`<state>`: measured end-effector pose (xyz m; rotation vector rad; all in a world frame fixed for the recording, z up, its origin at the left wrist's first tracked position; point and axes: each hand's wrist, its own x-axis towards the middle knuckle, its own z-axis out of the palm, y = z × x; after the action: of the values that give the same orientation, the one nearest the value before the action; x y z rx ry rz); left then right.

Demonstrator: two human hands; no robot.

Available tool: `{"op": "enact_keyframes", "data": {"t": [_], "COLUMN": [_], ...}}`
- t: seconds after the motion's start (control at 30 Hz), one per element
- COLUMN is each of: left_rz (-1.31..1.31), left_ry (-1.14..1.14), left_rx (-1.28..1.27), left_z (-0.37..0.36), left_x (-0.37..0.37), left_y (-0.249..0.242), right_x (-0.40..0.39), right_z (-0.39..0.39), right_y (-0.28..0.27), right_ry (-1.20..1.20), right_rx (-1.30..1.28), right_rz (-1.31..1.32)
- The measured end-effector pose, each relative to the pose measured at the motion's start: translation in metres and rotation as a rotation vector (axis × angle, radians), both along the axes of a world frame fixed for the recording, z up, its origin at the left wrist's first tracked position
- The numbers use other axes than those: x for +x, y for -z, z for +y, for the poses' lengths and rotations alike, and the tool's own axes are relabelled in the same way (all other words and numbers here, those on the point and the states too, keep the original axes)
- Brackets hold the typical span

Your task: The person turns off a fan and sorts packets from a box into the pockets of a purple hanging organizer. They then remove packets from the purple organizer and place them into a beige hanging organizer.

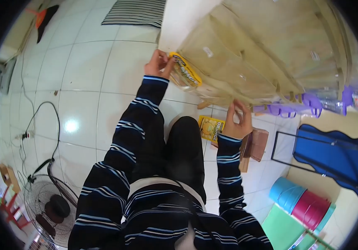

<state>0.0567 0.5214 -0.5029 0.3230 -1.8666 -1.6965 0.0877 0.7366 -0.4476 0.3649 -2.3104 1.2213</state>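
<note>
My left hand (159,65) is closed at the end of a yellow packet (188,71) with dark lettering. The packet lies against a clear pocket at the corner of a large beige organizer (245,46) with see-through pockets. My right hand (238,120) is pinched at the organizer's lower edge, thumb and fingers forming a loop. Just left of that hand, a yellow packet marked "ORANGE" (211,128) sits low near the floor. What exactly lies between the right fingertips is too small to tell.
Purple straps or handles (287,110) hang along the organizer's edge. A brown box (257,143) stands on the tiles beyond my right hand. Further right are a blue folding frame (329,156) and stacked tubs (300,202). A fan (54,208) and cable (57,121) occupy the left.
</note>
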Motion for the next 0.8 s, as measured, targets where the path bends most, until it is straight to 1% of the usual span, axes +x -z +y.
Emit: {"op": "enact_keyframes", "data": {"t": [0.03,0.07,0.1,0.13,0.17,0.2,0.23,0.27,0.3,0.37,0.4,0.47,0.5,0.57,0.6,0.67,0.7,0.73,0.77,0.8], "left_rz": [0.062,0.123,0.100,0.108,0.122,0.135,0.130,0.111,0.097,0.085,0.070,0.048,0.042,0.011,0.009,-0.014,-0.018,-0.011,-0.002,-0.048], "left_ry": [0.006,0.013,0.035,0.056,0.066,0.075,0.095,0.097,0.097,0.119,0.123,0.145,0.145,0.148,0.153,0.158,0.161,0.197,0.221,0.238], "left_rx": [0.001,0.003,0.045,0.060,0.047,0.035,0.033,-0.065,-0.164,-0.156,-0.145,-0.132,-0.136,-0.140,-0.144,-0.105,-0.107,-0.076,-0.051,-0.037], "left_z": [0.000,0.001,0.002,0.001,-0.001,-0.003,-0.003,-0.002,-0.002,0.001,0.002,0.002,0.002,0.002,0.003,0.005,0.007,0.009,0.009,0.008], "left_x": [-0.002,-0.003,-0.001,0.000,0.001,0.002,0.004,0.005,0.005,0.004,0.005,0.006,0.007,0.007,0.007,0.008,0.008,0.007,0.007,0.007], "left_y": [0.003,0.004,0.000,0.001,0.005,0.007,0.008,0.005,0.001,-0.002,-0.003,-0.006,-0.006,-0.007,-0.008,-0.008,-0.008,-0.007,-0.006,-0.004], "right_x": [0.012,0.024,0.037,0.051,0.060,0.066,0.070,0.069,0.068,0.064,0.061,0.054,0.052,0.049,0.048,0.048,0.049,0.051,0.050,0.046], "right_z": [0.021,0.043,0.064,0.080,0.086,0.087,0.088,0.082,0.076,0.060,0.056,0.048,0.050,0.058,0.062,0.070,0.075,0.083,0.091,0.093], "right_y": [0.027,0.059,0.093,0.123,0.136,0.151,0.166,0.171,0.177,0.183,0.182,0.179,0.181,0.182,0.184,0.186,0.198,0.211,0.223,0.229], "right_ry": [0.173,0.221,0.266,0.332,0.323,0.319,0.342,0.365,0.382,0.734,0.745,0.941,0.949,0.959,0.962,0.741,0.697,0.694,0.593,0.479], "right_rx": [-0.193,-0.015,0.162,0.233,0.308,0.359,0.412,0.464,0.456,0.498,0.493,0.507,0.501,0.368,0.363,0.387,0.418,0.416,0.418,0.419], "right_rz": [-0.233,-0.256,-0.280,-0.361,-0.353,-0.426,-0.420,-0.413,-0.418,-0.634,-0.641,-0.868,-0.877,-0.935,-0.941,-1.077,-1.014,-1.016,-0.999,-0.975]}}
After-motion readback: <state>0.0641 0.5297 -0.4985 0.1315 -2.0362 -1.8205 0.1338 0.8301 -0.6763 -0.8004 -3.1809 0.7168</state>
